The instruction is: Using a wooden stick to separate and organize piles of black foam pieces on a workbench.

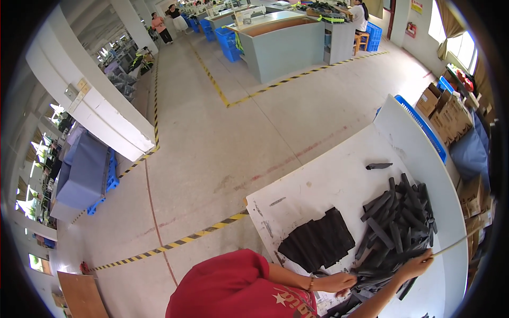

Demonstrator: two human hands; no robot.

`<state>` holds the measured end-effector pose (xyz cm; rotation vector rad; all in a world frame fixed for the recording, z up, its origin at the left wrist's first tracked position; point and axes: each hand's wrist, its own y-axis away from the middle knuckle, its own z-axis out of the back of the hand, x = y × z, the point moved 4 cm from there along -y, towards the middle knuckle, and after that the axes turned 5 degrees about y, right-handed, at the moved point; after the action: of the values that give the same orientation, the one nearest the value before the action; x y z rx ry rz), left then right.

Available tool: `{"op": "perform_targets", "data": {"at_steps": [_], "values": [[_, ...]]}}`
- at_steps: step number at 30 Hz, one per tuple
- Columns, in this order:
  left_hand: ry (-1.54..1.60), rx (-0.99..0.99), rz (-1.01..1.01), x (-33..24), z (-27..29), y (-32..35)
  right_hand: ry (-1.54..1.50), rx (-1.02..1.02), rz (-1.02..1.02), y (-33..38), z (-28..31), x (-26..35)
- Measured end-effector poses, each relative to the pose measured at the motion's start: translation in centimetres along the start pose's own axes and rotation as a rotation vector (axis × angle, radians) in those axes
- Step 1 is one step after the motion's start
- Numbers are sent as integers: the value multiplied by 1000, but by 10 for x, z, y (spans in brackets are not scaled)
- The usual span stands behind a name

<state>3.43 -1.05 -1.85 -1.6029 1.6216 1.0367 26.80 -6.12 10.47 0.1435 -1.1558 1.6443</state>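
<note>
On a white worktable (286,185) lies a loose pile of narrow black pieces (395,228), seemingly rolled or folded strips. Left of the pile, several similar pieces are laid side by side in a flat row (318,241). My left hand (342,282), with a bracelet at the wrist, is at the pile's near left edge. Its fingers are curled, and what they grip is hidden. My right hand (416,265) is closed at the pile's near right side, around a thin tan stick or cord (450,247) that runs out rightward. A single black piece (379,166) lies apart, farther back.
A raised white panel (424,153) borders the table's right side, with a blue crate (421,124) behind it. Cardboard boxes (450,119) stand at the right. Past the floor tape is a grey-sided workbench (286,50). A blue-grey covered cart (87,169) stands left; other people are far back.
</note>
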Motion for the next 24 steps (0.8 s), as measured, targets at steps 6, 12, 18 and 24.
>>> {"op": "perform_targets", "data": {"at_steps": [6, 12, 18, 24], "values": [[-585, -40, 130, -6, 89, 38, 155, 527, -22, -6, -47, -55], [-836, -455, -120, -54, 171, 58, -104, 684, -124, 121, 3, -62], [-1111, -267, -313, -45, 161, 36, 52, 933, 14, 185, 64, -74], [-1231, -119, -341, -16, 154, 2, 114, 987, 118, 198, 92, -78]]}}
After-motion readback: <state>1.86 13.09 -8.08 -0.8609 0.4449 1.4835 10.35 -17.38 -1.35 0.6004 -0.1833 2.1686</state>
